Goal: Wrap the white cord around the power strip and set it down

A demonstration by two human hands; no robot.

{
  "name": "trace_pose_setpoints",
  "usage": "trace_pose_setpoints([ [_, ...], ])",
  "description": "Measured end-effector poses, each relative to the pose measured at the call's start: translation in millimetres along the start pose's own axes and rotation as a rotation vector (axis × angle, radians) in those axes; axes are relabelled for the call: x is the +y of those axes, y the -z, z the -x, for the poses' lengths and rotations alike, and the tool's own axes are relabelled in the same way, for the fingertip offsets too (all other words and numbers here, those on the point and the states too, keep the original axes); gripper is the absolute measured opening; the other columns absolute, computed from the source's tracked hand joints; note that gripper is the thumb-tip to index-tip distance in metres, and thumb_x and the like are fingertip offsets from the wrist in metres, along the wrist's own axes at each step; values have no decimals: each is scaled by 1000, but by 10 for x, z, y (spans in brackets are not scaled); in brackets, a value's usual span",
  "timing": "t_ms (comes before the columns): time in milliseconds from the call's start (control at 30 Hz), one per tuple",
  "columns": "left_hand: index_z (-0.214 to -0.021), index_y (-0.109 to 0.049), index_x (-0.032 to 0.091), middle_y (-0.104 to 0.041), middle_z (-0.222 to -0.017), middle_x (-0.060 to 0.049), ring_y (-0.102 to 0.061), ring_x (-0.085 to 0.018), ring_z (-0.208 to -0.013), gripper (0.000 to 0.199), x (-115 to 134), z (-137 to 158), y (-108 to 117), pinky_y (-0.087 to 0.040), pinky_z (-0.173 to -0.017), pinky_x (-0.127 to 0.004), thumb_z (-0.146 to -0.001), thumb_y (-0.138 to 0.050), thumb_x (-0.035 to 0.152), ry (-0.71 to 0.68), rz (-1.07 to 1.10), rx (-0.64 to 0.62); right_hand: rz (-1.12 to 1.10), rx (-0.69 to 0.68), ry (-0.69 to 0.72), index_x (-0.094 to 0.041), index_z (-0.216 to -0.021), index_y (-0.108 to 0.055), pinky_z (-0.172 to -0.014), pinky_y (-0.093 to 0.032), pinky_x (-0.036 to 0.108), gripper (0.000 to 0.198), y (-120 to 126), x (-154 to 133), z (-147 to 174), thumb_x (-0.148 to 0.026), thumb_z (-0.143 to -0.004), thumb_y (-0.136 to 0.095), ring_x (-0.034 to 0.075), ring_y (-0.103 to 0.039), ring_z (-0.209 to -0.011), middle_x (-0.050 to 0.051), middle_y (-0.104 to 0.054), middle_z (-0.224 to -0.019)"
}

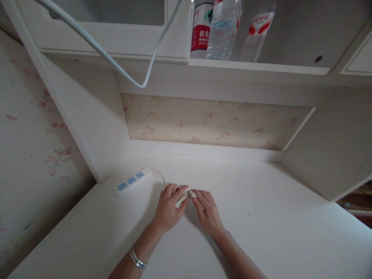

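A bundled white power cord is between my two hands, just above the white desktop. My left hand is closed around the left side of the bundle, its fingers over the top. My right hand pinches the bundle's right end with thumb and fingers; the exact spot it grips is partly hidden. To the left lies a white power strip with blue socket faces. From its far end a thin length of cord curves toward the bundle. A silver bracelet circles my left wrist.
Above the white desk hangs a shelf with several plastic bottles. A pale cable loops down in front of the cabinet at upper left. Side panels close in the desk left and right.
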State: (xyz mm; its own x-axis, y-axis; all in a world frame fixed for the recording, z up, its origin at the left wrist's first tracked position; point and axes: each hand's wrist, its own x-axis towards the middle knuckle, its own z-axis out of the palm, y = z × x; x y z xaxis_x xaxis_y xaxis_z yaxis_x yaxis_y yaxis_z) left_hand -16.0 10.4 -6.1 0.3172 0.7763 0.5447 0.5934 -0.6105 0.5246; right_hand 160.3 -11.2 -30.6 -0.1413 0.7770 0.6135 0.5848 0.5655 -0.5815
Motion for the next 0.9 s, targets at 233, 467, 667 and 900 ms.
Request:
trace_pose_setpoints([
  [233, -125, -55, 30, -51, -107, -9, -53, -18, -97, 38, 29, 34, -19, -48, -87, -32, -88, -50, 35, 21, 261, -92, 68, 82, 39, -28, -123, -54, -87, -44, 39, 34, -14, 23, 22, -24, -90, -49, 22, -54, -101, 7, -62, -112],
  [467, -114, -60, 22, -63, -101, -6, -58, -17, -86, 30, 20, 11, -81, -48, -77, -28, -90, -46, 35, 155, 417, -18, 118, 15, 72, -30, -130, -48, -86, -44, 40, 42, 44, -58, -6, -23, -88, -49, 23, -52, -101, 9, -59, -109],
  [667, -83, -67, 20, -63, -80, -4, -57, -17, -78, 23, 82, -12, -40, -44, -69, -26, -89, -48, 33, 90, 298, -130, 143, -58, 104, -27, -105, -60, -101, -31, 50, 24, 165, -57, -22, -30, -81, -60, 25, -49, -107, 8, -54, -109],
  [900, -71, -66, 19, -55, -70, -2, -52, -14, -67, 27, -2, -32, -15, -39, -57, -23, -87, -51, 34, 139, 367, -103, -88, -151, 64, -26, -107, -62, -95, -39, 43, 26, 225, -45, -36, -32, -82, -60, 24, -51, -105, 8, -59, -107],
])
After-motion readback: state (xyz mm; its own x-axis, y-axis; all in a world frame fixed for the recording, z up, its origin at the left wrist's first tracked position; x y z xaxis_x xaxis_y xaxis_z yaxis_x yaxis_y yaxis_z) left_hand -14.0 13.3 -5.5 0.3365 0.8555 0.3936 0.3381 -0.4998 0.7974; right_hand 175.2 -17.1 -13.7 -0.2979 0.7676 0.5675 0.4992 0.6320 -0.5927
